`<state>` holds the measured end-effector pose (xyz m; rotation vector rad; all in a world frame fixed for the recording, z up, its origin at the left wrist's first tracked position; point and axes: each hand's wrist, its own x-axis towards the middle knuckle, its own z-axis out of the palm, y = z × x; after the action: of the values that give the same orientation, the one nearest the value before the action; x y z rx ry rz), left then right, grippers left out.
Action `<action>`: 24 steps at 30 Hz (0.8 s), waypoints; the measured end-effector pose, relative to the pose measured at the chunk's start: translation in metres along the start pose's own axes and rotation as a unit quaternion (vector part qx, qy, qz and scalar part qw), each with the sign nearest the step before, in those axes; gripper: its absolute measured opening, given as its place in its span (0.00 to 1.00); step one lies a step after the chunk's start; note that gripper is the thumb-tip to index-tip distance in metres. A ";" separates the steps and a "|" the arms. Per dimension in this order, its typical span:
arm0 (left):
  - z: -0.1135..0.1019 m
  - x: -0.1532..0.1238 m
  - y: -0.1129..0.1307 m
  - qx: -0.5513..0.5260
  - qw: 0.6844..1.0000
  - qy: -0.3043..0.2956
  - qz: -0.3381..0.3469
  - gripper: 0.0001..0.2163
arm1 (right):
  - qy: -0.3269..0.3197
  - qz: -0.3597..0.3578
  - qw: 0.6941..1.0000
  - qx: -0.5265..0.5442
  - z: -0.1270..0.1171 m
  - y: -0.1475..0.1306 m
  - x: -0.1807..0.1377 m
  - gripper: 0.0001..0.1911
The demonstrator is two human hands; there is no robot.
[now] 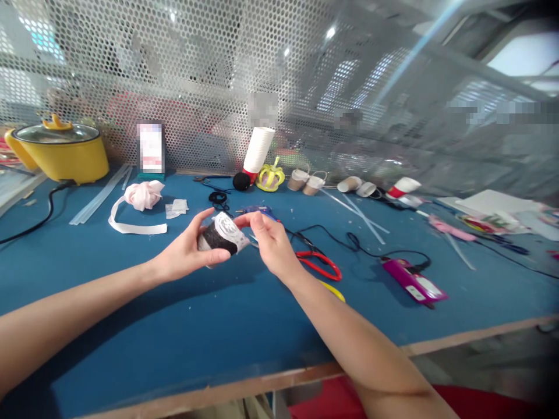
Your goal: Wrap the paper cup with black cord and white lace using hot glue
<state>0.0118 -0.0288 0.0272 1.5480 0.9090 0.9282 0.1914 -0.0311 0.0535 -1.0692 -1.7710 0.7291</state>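
Observation:
My left hand (181, 251) is wrapped round a small cup-like piece (222, 233), held tilted above the table. The piece has a black band and white, lace-like trim with a grey pattern. At its right edge is my right hand (274, 244), thumb and forefinger drawn together; whatever they pinch is too small to make out. Just behind the hands lie a blue tool, seemingly a glue gun (261, 210), and a coil of black cord (218, 198). Red-handled scissors (323, 269) are partly hidden by my right arm, beside a yellow handle (334, 290).
A yellow electric pot (74, 157) stands at the left, near glue sticks (98, 198) and a bundle of pale ribbon (144, 195). Stacked paper cups (259, 148) and small baskets (313, 184) line the mesh back. A purple power strip (413, 282) trails cable at right.

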 end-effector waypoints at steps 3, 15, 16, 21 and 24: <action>0.000 0.000 0.004 -0.148 0.987 -0.033 -0.054 0.40 | -0.002 -0.029 1.000 -0.005 -0.002 0.000 -0.001 0.27; 0.001 -0.001 0.006 -0.225 0.969 -0.077 -0.073 0.34 | -0.003 -0.121 0.990 -0.072 0.004 0.005 -0.003 0.14; 0.002 -0.001 0.006 -0.205 0.974 -0.063 -0.067 0.34 | -0.001 -0.120 0.990 -0.079 0.004 0.005 -0.003 0.13; 0.003 -0.002 0.000 -0.029 0.999 0.015 -0.018 0.40 | 0.006 -0.109 0.990 -0.091 0.005 0.004 -0.003 0.12; 0.003 -0.002 -0.004 0.062 0.997 0.032 0.011 0.43 | 0.000 -0.094 0.989 -0.112 0.007 0.003 -0.003 0.10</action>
<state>0.0130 -0.0312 0.0227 1.6441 1.0131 0.9581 0.1870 -0.0327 0.0469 -1.0295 -1.9571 0.4219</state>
